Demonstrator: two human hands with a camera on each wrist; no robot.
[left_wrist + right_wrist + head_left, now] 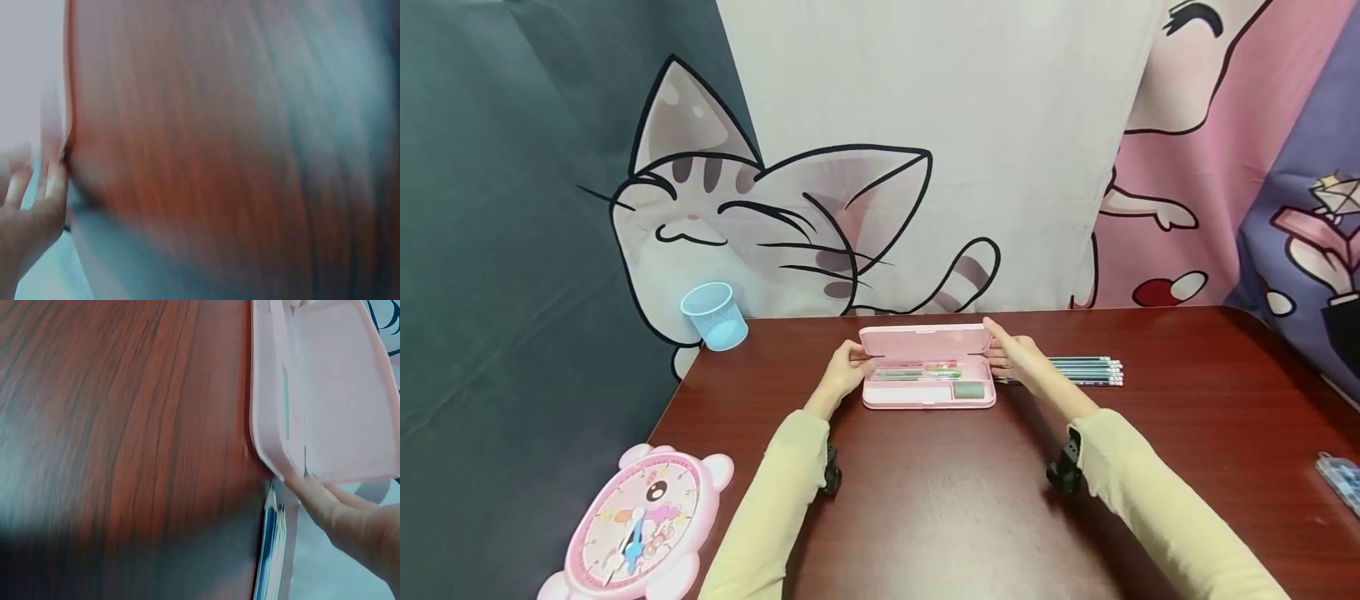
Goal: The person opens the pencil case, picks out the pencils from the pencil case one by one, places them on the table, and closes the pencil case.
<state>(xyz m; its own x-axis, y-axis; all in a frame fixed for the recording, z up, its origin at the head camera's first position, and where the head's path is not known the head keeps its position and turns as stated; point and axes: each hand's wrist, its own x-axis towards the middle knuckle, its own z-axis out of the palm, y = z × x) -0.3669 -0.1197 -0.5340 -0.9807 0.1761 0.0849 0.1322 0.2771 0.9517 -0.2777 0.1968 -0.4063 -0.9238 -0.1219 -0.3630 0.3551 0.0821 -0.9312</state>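
A pink pencil case [928, 396] lies on the table, its lid [925, 340] raised at the back. Inside are several coloured pens [917, 372] and a grey-green block [968, 390] in the front right compartment. My left hand [842, 372] grips the case's left end; in the left wrist view only part of that hand [34, 215] shows, at the left edge. With my right hand [1018, 357] I hold the right end, the topmost digit reaching up to the lid's corner. The right wrist view shows fingers [315, 500] against the case's end.
Several pencils [1086, 372] with white ends lie just right of the case, partly under my right hand. A blue mesh cup [715, 315] stands at the far left corner. A pink clock [640, 525] is front left; a small blue item [1339, 481] lies at the right edge.
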